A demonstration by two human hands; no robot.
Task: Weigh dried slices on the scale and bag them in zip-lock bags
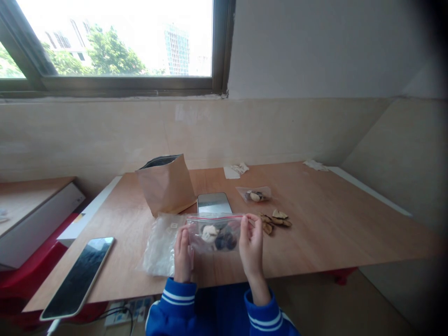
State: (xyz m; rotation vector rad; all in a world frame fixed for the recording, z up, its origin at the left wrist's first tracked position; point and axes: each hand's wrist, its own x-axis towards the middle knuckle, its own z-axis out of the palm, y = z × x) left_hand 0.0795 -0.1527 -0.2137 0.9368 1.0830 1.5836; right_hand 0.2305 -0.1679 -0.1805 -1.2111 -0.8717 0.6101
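Both my hands hold up a small clear zip bag (215, 231) with a red seal strip, just above the near edge of the wooden table (332, 224). My left hand (182, 254) grips its left side and my right hand (251, 245) pinches its top right corner. Inside the bag are pale and dark dried pieces. Under my left hand lies a stack of empty clear bags (159, 245). A few loose dried pieces (276, 219) lie on the table right of my right hand.
A brown paper pouch (167, 184) stands open behind the bags. A small scale (213, 203) sits beside it, and a second filled zip bag (255, 194) lies further back. A phone (79, 276) rests at the near left. Crumpled tissues (237, 170) lie by the wall.
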